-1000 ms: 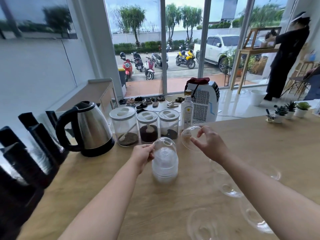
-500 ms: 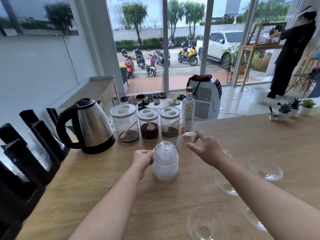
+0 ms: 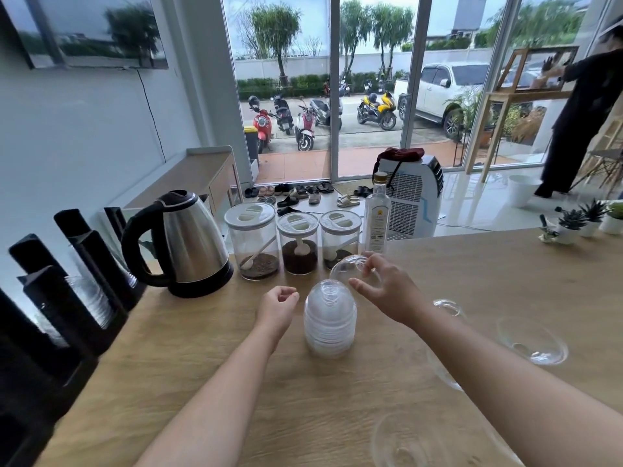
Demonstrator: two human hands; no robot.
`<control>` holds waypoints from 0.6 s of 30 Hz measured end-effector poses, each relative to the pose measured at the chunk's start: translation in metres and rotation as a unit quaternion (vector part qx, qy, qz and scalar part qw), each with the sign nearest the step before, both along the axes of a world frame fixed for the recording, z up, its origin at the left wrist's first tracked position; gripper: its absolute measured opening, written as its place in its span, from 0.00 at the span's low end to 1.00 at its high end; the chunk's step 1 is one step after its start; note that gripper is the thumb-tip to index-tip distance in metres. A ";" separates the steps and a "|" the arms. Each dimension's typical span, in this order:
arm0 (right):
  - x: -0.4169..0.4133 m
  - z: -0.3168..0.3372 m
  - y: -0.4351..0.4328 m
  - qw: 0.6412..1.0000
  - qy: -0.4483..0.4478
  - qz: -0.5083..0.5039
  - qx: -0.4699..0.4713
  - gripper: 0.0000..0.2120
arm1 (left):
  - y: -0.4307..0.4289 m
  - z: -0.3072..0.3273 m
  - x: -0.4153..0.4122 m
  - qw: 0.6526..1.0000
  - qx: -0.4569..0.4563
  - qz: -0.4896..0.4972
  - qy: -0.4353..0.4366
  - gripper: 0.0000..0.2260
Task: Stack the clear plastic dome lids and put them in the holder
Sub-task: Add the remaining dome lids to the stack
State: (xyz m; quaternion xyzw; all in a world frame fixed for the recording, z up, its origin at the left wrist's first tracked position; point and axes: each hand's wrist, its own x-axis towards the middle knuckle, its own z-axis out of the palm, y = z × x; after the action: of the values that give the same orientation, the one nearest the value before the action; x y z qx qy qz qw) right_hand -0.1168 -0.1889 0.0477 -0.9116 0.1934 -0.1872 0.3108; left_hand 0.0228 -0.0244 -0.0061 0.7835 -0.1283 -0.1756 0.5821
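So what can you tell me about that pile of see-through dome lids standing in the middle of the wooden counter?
The stack of clear plastic dome lids stands upright on the light wooden counter, domes up, nested tightly so their rims form cloudy rings down the sides. A round hole opens at the top. It sits in front of three clear jars with white lids. The left hand is curled just beside it, apparently not touching. The right hand holds another single clear dome lid tilted above and behind it.

- Bright, flat daylight enters through the glass doors (image 3: 371, 96); interior evenly lit.
- Soft sheen on the wooden counter (image 3: 488, 281); shadows faint.
- Wide-angle bending at frame edges.
- Near forearms slightly soft.
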 end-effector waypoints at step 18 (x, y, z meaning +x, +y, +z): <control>0.027 -0.031 0.027 0.992 0.105 0.073 0.005 0.24 | 0.009 -0.006 -0.016 0.958 0.138 -0.205 -0.144 0.41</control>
State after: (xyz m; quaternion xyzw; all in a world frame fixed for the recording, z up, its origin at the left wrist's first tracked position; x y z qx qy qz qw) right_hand -0.0899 -0.1624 0.0165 -0.9361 0.1586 -0.0665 0.3067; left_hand 0.0065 -0.0151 -0.0117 0.8300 -0.3436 -0.1923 0.3950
